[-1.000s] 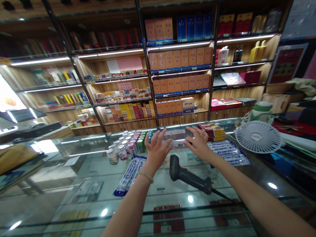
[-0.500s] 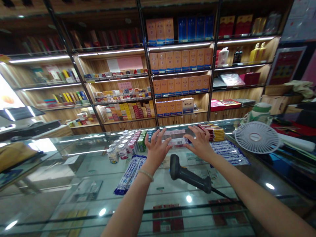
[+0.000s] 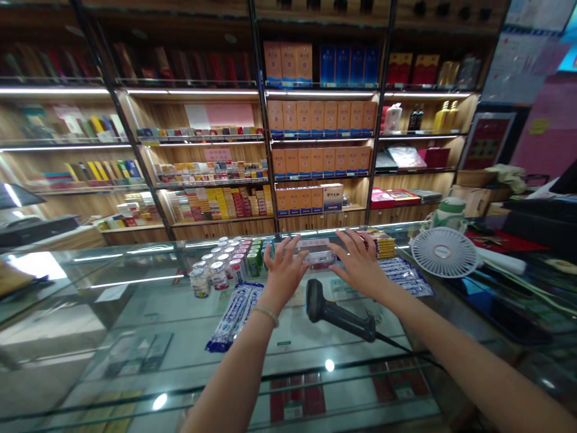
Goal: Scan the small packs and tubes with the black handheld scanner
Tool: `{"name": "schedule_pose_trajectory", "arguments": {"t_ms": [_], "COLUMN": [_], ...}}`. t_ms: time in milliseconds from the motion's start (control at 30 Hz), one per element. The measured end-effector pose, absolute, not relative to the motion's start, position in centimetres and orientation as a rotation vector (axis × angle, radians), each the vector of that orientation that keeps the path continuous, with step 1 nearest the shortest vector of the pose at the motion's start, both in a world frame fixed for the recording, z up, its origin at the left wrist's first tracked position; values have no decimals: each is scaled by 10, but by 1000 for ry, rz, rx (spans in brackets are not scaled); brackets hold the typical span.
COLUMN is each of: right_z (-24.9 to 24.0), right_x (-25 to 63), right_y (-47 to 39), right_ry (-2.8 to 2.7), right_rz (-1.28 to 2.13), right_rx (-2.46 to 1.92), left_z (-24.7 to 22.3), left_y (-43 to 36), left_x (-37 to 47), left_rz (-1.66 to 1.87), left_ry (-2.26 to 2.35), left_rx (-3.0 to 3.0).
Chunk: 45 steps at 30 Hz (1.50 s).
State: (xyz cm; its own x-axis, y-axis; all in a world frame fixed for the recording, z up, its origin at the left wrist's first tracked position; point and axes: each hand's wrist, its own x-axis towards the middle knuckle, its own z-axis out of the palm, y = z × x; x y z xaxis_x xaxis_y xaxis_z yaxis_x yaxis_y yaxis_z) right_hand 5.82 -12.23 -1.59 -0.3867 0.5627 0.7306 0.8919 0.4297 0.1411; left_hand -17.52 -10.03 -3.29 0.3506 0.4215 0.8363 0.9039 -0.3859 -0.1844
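Both my hands are stretched over a glass counter (image 3: 180, 337), fingers spread. My left hand (image 3: 283, 272) is open and holds nothing. Just left of it are rows of small lidded bottles (image 3: 219, 273) and, below them, blue-and-white long packets (image 3: 237, 316). Also open and holding nothing, my right hand (image 3: 357, 264) hovers near a stack of yellow and dark red packs (image 3: 383, 245). More blue-and-white packets (image 3: 408, 275) lie beyond its wrist. Between the hands sits a small clear box (image 3: 319, 258). Below it, a black barcode scanner (image 3: 338, 313) lies with its cable trailing right.
A white round fan (image 3: 444, 252) stands on the right of the counter, before a green-and-white jug (image 3: 451, 211). Behind the counter, lit wooden shelves hold orange boxes (image 3: 315, 162), small packs (image 3: 225, 204) and bottles. A dark machine (image 3: 36, 228) stands far left.
The view has turned slightly right, so the shelves and counter goods sit further left. Both hands keep nearly the same spread pose over the counter. Nothing has been taken hold of.
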Motion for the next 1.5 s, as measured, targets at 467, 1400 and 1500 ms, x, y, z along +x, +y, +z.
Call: {"name": "schedule_pose_trajectory", "arguments": {"t_ms": [467,1400,1500], "right_z": [-66,-20,-20], "right_x": [25,52,50], "right_y": [-198,-214,-215], "right_ry": [-2145,-1901,-1902], "right_rz": [-562,593,557], "right_rx": [-1434,-1467,-1520], "left_z": [-32,-34,-34], "left_y": [-100,-95,-95], "left_x": [-178,-184,-185], "left_rz": [-1011,-1118,-1121], "left_ry": [-1169,-1310,-1306], "left_rx": [-1941,-1830,-1845]}}
